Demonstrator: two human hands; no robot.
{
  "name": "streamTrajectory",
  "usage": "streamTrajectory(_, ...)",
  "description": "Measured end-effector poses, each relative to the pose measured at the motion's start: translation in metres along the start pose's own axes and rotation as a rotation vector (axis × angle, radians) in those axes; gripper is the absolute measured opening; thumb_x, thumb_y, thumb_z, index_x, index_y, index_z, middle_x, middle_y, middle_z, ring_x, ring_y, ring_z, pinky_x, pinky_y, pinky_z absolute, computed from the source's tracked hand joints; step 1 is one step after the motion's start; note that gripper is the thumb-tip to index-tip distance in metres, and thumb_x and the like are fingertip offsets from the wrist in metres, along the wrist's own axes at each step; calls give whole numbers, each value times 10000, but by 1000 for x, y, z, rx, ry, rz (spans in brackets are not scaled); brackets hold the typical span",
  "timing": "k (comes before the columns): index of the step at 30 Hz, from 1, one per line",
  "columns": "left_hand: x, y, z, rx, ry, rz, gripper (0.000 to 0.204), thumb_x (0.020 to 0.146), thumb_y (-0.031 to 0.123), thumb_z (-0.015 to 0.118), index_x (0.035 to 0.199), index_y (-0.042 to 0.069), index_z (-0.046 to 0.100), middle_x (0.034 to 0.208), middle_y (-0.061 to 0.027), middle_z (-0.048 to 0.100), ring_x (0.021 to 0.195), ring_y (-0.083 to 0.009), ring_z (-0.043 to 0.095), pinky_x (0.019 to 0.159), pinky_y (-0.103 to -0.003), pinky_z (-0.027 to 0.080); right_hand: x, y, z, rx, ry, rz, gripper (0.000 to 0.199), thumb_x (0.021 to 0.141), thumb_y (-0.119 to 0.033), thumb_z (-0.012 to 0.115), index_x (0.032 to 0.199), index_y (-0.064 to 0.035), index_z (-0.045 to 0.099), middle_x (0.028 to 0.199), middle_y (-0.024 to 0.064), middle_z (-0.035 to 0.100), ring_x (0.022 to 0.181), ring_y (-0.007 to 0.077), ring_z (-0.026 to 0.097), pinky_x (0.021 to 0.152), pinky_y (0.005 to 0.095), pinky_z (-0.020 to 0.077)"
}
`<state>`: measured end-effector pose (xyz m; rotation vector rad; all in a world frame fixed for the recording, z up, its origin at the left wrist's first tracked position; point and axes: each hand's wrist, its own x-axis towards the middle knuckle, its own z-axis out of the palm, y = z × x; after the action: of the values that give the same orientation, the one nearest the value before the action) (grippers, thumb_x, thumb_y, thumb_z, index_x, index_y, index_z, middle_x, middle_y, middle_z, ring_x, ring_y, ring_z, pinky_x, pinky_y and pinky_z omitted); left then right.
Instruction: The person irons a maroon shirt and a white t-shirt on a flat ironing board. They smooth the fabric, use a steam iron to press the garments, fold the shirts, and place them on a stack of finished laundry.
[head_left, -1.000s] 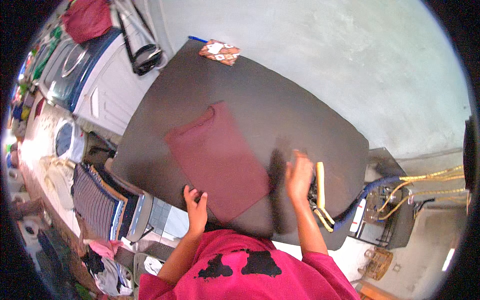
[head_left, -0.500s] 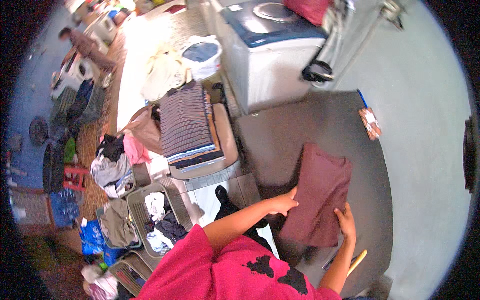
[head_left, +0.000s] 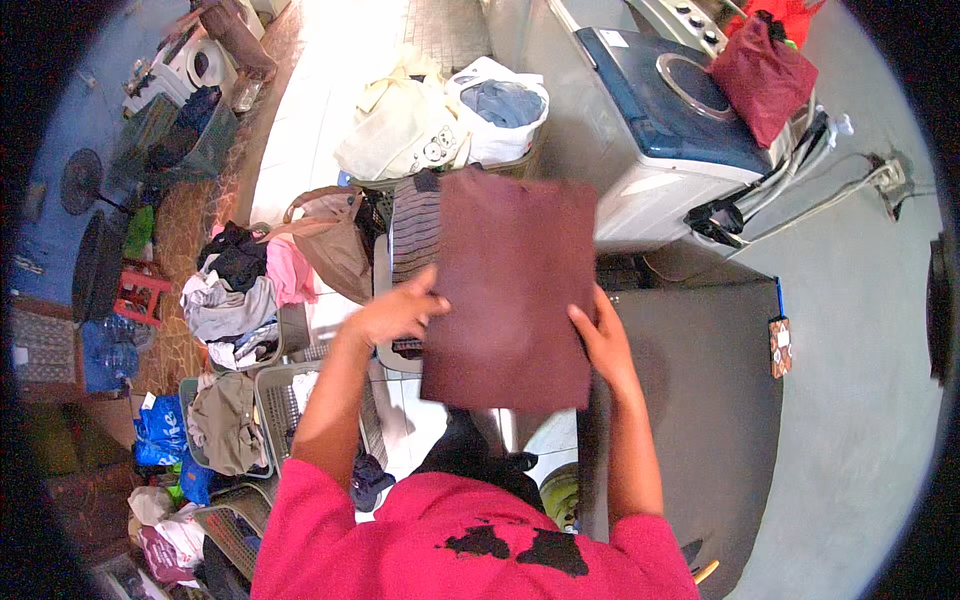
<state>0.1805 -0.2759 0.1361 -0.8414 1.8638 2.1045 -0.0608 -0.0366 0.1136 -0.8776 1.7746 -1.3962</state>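
One maroon shirt (head_left: 512, 300), fingers of left hand (head_left: 398, 312) and right hand (head_left: 610, 345) pinching its sides.
Long axis points forward; it has left the table (head_left: 690, 430).

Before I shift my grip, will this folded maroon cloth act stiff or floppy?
The folded maroon cloth is probably floppy, since it looks like soft fabric. It may hold its flat rectangle while the left hand and right hand touch opposite edges. Layers could slip open: no fastening shows.
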Motion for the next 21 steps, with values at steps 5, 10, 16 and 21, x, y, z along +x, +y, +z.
streamTrajectory(5,37,-48,-106,-350,159,-11,694,949,219,592,1549,249,243,1291,-22,574,997,-182,619,709,-324,538,137,58,73,141,-85,-63,567,983,-201,591,1459,28,385,1416,157,526,1276,252,510,1087,348,368)
streamTrajectory(10,84,-114,-132,-488,146,-174,668,960,223,587,1541,275,262,1349,4,501,987,-194,541,802,-402,438,172,163,87,104,-89,250,593,967,-234,624,1454,19,398,1368,178,560,1256,254,526,1061,340,386)
streamTrajectory(16,64,-130,-124,-492,192,-10,683,947,216,643,1540,238,303,1145,86,617,654,-48,499,559,-218,421,155,134,102,110,-89,161,475,961,-219,640,1354,-6,478,1167,116,652,1017,183,628,910,318,487)
streamTrajectory(21,53,-120,-118,-535,198,9,748,927,239,683,1552,210,274,1087,49,610,744,-82,524,617,-265,440,142,121,108,199,-90,121,507,956,-203,652,1382,-12,456,1185,113,645,1028,179,622,902,314,486)
